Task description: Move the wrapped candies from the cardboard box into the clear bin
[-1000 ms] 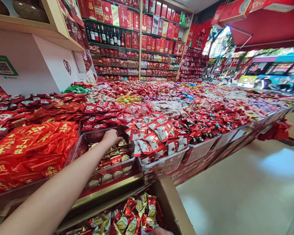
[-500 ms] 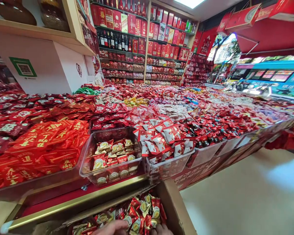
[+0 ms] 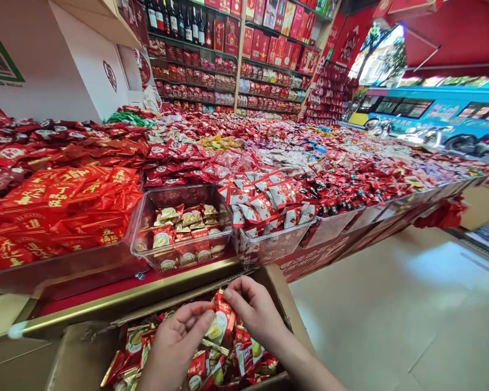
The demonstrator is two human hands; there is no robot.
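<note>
Both of my hands are raised above an open cardboard box (image 3: 79,355) full of small red and gold candy packets. Between them is one red packet (image 3: 224,319) with a yellow fruit picture. My right hand (image 3: 256,309) pinches its upper end between thumb and fingers. My left hand (image 3: 177,339) has thumb and fingertips closed at the packet's left edge. Just beyond the box, a clear plastic bin (image 3: 146,217) is partly filled with similar packets (image 3: 191,217).
Big red packets (image 3: 65,212) are heaped left of the bin. White and red packets (image 3: 264,198) fill another bin on its right. A gold rail (image 3: 118,301) runs behind the box. Shelves and a blue bus (image 3: 440,117) stand farther back.
Both hands have come up from among the packets in the box, and a packet is now held between them. The view has tilted downward.
</note>
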